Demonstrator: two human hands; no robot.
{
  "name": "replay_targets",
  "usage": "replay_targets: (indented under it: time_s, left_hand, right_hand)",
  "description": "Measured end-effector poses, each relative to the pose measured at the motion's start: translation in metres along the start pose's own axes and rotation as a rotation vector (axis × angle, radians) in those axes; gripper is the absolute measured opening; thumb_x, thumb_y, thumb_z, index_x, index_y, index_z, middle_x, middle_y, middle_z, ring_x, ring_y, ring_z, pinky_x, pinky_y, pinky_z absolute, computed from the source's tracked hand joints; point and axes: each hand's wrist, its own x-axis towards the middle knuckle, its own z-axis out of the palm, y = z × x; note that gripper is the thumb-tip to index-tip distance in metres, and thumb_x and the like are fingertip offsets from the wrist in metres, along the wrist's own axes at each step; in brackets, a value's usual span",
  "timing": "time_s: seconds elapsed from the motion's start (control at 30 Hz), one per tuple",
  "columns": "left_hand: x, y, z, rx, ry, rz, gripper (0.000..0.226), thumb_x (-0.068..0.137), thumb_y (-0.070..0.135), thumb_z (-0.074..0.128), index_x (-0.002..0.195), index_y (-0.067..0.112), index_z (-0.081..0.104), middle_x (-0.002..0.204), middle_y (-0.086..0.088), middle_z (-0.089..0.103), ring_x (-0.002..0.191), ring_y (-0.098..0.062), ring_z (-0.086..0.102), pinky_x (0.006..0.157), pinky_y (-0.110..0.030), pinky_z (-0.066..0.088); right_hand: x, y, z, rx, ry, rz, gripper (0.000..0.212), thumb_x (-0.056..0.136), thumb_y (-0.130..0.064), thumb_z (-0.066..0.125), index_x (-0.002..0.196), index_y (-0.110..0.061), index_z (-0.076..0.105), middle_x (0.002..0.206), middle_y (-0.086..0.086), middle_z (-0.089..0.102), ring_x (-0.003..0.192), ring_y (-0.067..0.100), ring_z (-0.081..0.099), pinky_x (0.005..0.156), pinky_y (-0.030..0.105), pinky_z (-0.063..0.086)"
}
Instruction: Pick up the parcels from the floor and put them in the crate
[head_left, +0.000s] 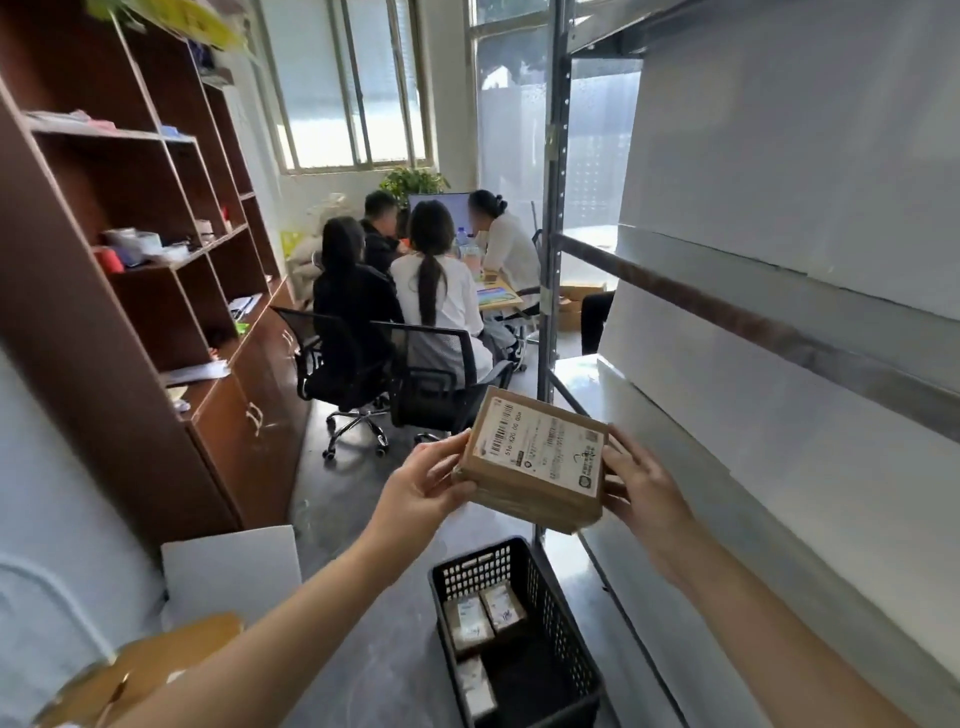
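On the floor (374, 649) nearest the viewer, a black crate (558, 639) is being filled: three labelled parcels (488, 618) are lying flat inside, toward its left wall. Above and just beyond the crate's far rim, a stack of parcels (540, 457) is being held in the air, tilted, label upward. It is being pinched at its left side by the left grip (426, 488), thumb above and fingers below, and grasped at its right edge by the right grip (644, 493). The stack seems to be made of separate boxes, so the lower ones could be squeezed out if the pressure is eased unevenly. If released from this height, the stack could be knocked off the rim. Farther off, seated people (431, 291) are being gathered round a worktop.
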Motion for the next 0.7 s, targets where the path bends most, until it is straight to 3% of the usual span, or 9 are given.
replay_targets:
  time_s: [0.17, 0.4, 0.53, 0.7]
  left_hand:
    - [0.015, -0.021, -0.037, 0.023, 0.121, -0.031, 0.057, 0.087, -0.004, 0.067, 0.138, 0.017, 0.054, 0.137, -0.005, 0.059, 0.128, -0.009, 0.055, 0.107, -0.029, 0.046]
    - [0.087, -0.079, -0.074, 0.025, 0.169, -0.092, 0.057, 0.089, -0.006, 0.063, 0.139, 0.018, 0.052, 0.129, 0.006, 0.066, 0.126, -0.003, 0.055, 0.102, -0.018, 0.046]
    - [0.154, -0.129, -0.092, 0.002, 0.143, -0.166, 0.059, 0.089, -0.01, 0.062, 0.138, 0.022, 0.053, 0.129, 0.007, 0.065, 0.125, -0.002, 0.056, 0.104, -0.024, 0.046]
    - [0.228, -0.181, -0.113, 0.046, 0.021, -0.278, 0.06, 0.089, 0.001, 0.067, 0.141, 0.025, 0.051, 0.132, 0.007, 0.063, 0.127, -0.006, 0.054, 0.104, -0.026, 0.048]
  right_hand:
    - [0.047, 0.013, 0.043, 0.017, -0.151, 0.02, 0.031, 0.102, -0.021, 0.047, 0.13, -0.03, 0.057, 0.107, 0.012, 0.072, 0.102, 0.023, 0.069, 0.073, 0.027, 0.057]
    - [0.144, 0.046, 0.084, -0.013, -0.141, 0.036, 0.03, 0.106, -0.021, 0.037, 0.124, -0.03, 0.058, 0.108, 0.013, 0.069, 0.107, 0.025, 0.065, 0.09, 0.039, 0.054]
    - [0.215, 0.069, 0.101, -0.031, -0.063, 0.095, 0.028, 0.105, -0.019, 0.036, 0.122, -0.026, 0.058, 0.1, 0.009, 0.069, 0.101, 0.025, 0.065, 0.081, 0.034, 0.053]
    - [0.287, 0.101, 0.116, -0.039, 0.052, 0.175, 0.028, 0.104, -0.021, 0.039, 0.127, -0.027, 0.055, 0.106, 0.008, 0.067, 0.096, 0.018, 0.062, 0.072, 0.025, 0.051]
